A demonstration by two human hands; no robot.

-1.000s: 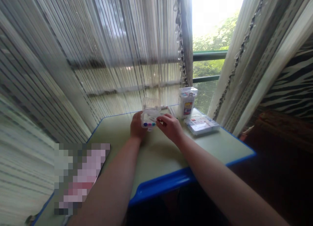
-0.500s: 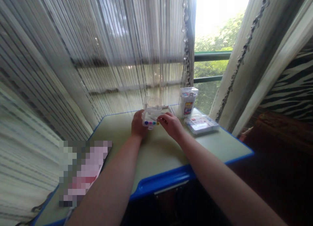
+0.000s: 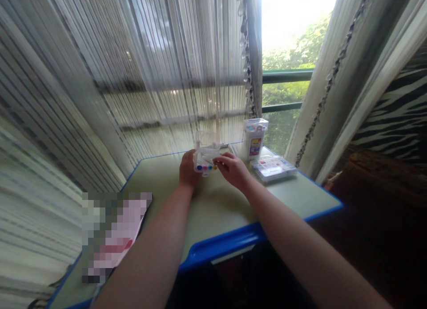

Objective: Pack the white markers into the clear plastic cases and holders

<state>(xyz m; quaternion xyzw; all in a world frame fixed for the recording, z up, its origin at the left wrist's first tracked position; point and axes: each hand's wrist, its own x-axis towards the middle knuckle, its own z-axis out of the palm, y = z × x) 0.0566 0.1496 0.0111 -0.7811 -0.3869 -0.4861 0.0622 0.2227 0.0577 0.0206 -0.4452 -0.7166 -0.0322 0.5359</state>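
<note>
A clear plastic case [image 3: 196,166] with its lid [image 3: 207,139] raised sits near the far side of the table. In it lie several white marker pens [image 3: 208,156], their round ends coloured blue, pink, teal and yellow. Wrapped around the case's left side is my left hand [image 3: 188,168], its fingertips mostly hidden behind it. My right hand [image 3: 231,166] reaches in from the right, thumb and fingers pinched at the marker with the yellow end [image 3: 215,168]. The fingers cover part of that marker.
To the right stand a tall clear container [image 3: 255,137] and a flat clear box [image 3: 275,167]. A thin pen-like item [image 3: 224,145] lies behind the case. A pink, blurred-out item [image 3: 120,233] lies at the left. The table [image 3: 213,206] has a blue edge; string curtains [image 3: 187,55] hang behind.
The view has shifted slightly, so the containers appear a little further left. Both hands stay at the case, the right one barely moved.
</note>
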